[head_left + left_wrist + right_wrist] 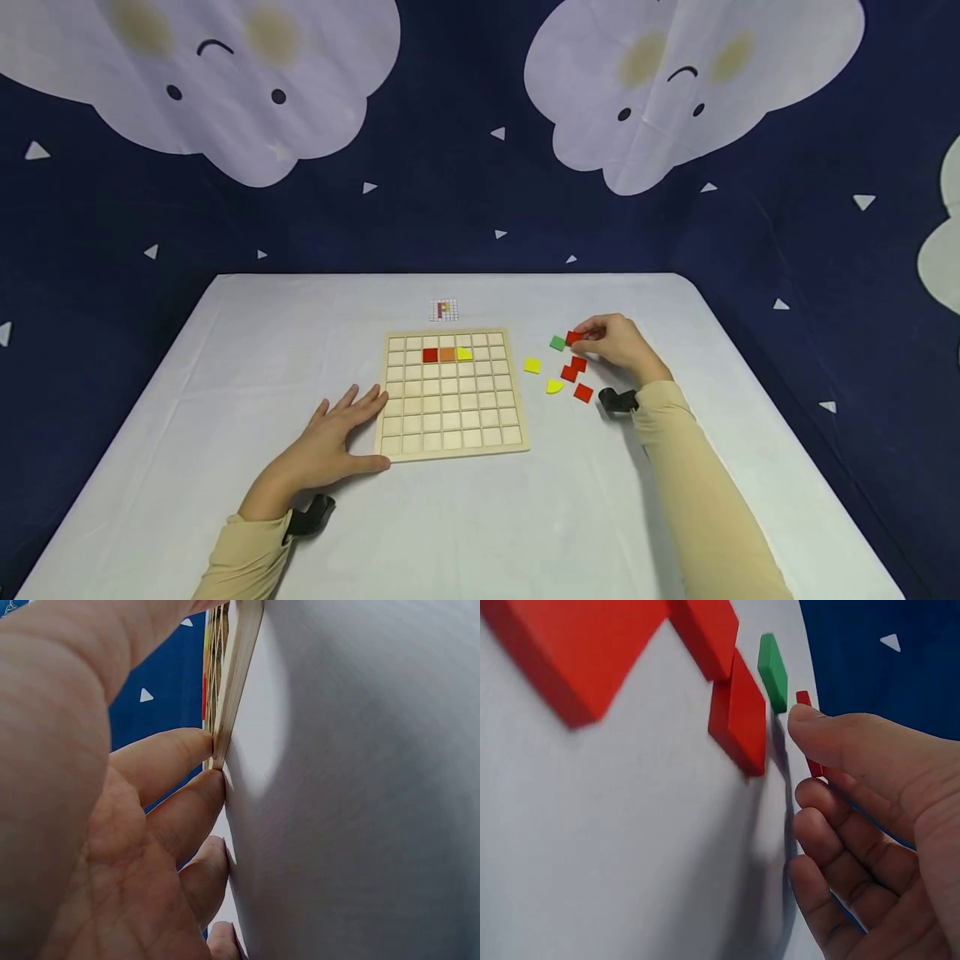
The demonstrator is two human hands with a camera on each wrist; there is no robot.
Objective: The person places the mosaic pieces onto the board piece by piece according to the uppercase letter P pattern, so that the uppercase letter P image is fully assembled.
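Observation:
A wooden grid board (452, 408) lies mid-table, with a red square (430, 355), an orange square (447, 354) and a yellow rounded piece (465, 354) in its second row. My left hand (330, 442) rests with spread fingers at the board's left edge and near corner; the left wrist view shows fingertips against the board's side (238, 682). Right of the board, my right hand (618, 343) pinches a red square (573, 337) between thumb and fingers, beside a green square (557, 342). In the right wrist view the held red piece (804, 697) is partly behind the thumb.
Nearer than the right hand lie several red squares (583, 392), a yellow square (532, 366) and a yellow rounded piece (554, 387). A small printed card (444, 310) with a coloured grid pattern sits beyond the board. Dark cloud-patterned fabric (450, 225) hangs behind the table.

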